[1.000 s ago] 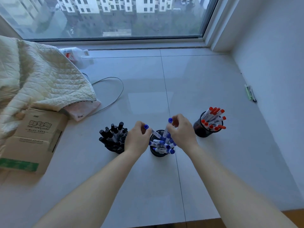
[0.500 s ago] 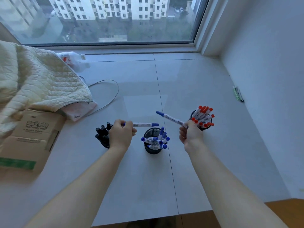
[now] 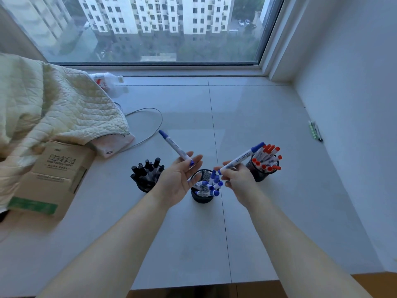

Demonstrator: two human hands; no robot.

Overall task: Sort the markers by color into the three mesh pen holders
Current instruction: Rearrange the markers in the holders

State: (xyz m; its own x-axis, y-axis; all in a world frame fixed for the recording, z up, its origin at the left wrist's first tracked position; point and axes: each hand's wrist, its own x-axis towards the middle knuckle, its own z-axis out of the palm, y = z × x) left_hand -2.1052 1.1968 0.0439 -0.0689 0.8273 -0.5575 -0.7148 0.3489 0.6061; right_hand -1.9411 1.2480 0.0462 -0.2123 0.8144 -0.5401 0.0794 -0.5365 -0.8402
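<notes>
I've got both hands over the blue holder point(image 3: 202, 198): left hand point(image 3: 176, 181) spread, blue marker point(image 3: 176, 147) angling up-left; right hand point(image 3: 238, 179) pinching 2nd marker point(image 3: 240, 159), pointing up-right.

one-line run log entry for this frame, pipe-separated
left hand: blue marker on open fingers | right hand: pinches second blue marker | both above middle holder | black, red holders sorted

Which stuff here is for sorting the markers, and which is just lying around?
For the job:
blue marker in the left hand
blue marker in the right hand
black marker cup
blue marker cup
red marker cup

Just lying around:
blanket
cardboard box
bottle
cable
green pens
</notes>
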